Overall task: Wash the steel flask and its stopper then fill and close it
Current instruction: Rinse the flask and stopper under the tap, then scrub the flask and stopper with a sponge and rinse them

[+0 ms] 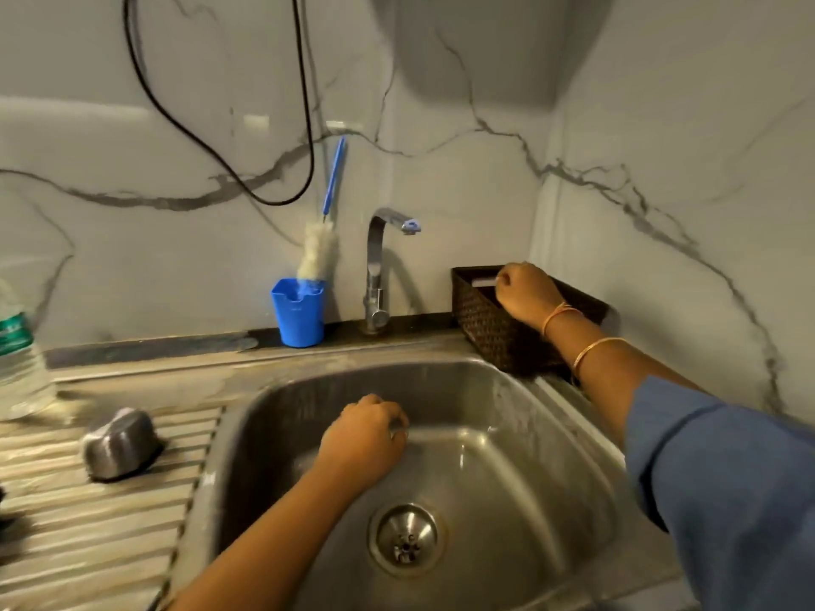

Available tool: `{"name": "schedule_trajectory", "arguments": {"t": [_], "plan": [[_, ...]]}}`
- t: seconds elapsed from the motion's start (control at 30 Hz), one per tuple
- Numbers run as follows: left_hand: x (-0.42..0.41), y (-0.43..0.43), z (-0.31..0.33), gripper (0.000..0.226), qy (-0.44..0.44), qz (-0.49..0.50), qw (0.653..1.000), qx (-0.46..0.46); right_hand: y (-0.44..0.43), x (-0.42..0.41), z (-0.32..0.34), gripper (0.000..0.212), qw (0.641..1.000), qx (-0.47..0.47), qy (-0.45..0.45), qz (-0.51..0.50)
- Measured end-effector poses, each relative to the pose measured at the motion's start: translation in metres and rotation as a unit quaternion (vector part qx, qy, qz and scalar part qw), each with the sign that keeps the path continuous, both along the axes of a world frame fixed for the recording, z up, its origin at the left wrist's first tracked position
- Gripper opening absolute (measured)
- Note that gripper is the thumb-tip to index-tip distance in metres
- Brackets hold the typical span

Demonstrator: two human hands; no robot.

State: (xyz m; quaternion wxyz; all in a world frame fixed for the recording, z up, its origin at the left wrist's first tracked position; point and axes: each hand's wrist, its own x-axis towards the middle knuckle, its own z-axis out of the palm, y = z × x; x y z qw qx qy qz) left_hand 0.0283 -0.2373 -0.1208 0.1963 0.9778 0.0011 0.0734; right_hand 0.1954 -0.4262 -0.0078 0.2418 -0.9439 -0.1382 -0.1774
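Observation:
My left hand (361, 438) hangs over the steel sink (507, 434), fingers curled downward. Something small glints at its fingertips, and I cannot tell whether it holds anything. My right hand (527, 295) reaches into a dark wicker basket (489, 332) at the back right corner, its curled fingers on the end of a small white object (483, 282). A rounded steel cup-like piece (119, 443) lies mouth down on the ribbed drainboard (88, 522) to the left. The flask body is not in view.
A chrome tap (377, 266) stands behind the sink with no water running. Left of it a blue cup (297, 313) holds a bottle brush (319, 244). A clear plastic water bottle (20, 355) stands at the far left. A black cable (220, 156) hangs on the marble wall.

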Motion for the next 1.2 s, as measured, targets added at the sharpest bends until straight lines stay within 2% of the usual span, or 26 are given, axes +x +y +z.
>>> {"name": "schedule_trajectory", "arguments": {"t": [0.07,0.13,0.23,0.33,0.47,0.57,0.63,0.8,0.9,1.0,1.13,1.2], "plan": [[0.015,-0.011,0.000,0.029,0.009,-0.013,1.000,0.006,-0.015,0.017,-0.001,0.028,0.998,0.000,0.061,-0.019],[0.032,-0.021,0.002,0.031,0.007,-0.021,1.000,0.008,-0.024,0.033,-0.002,0.028,0.991,-0.045,0.127,-0.024],[0.060,-0.035,0.017,0.041,-0.021,-0.029,0.999,0.001,-0.031,0.060,-0.005,0.030,0.979,-0.112,0.171,-0.024],[0.088,-0.054,0.037,0.056,-0.064,-0.046,0.997,-0.025,-0.032,0.083,-0.012,0.022,0.961,-0.174,0.213,-0.018],[0.123,-0.083,0.050,0.075,-0.059,-0.100,0.989,-0.096,-0.028,0.097,-0.021,0.027,0.943,-0.192,0.271,-0.004],[0.147,-0.099,0.048,0.082,-0.016,-0.112,0.989,-0.094,-0.025,0.098,-0.019,0.048,0.925,-0.200,0.321,-0.021],[0.158,-0.106,0.045,0.077,-0.024,-0.106,0.991,-0.077,-0.022,0.096,-0.016,0.062,0.916,-0.201,0.346,-0.038],[0.168,-0.106,0.041,0.057,-0.085,-0.072,0.993,-0.046,-0.016,0.095,-0.018,0.065,0.911,-0.238,0.325,-0.084],[0.166,-0.104,0.042,0.055,-0.078,-0.079,0.993,-0.029,-0.011,0.104,-0.025,0.055,0.909,-0.257,0.315,-0.093],[0.166,-0.100,0.043,0.055,-0.062,-0.092,0.994,-0.014,-0.010,0.107,-0.027,0.054,0.911,-0.258,0.310,-0.085],[0.163,-0.098,0.045,0.060,-0.019,-0.103,0.994,-0.005,-0.013,0.105,-0.028,0.045,0.937,-0.241,0.245,-0.057],[0.160,-0.097,0.049,0.062,-0.003,-0.107,0.994,0.004,-0.018,0.105,-0.029,0.041,0.956,-0.198,0.208,-0.063]]}}
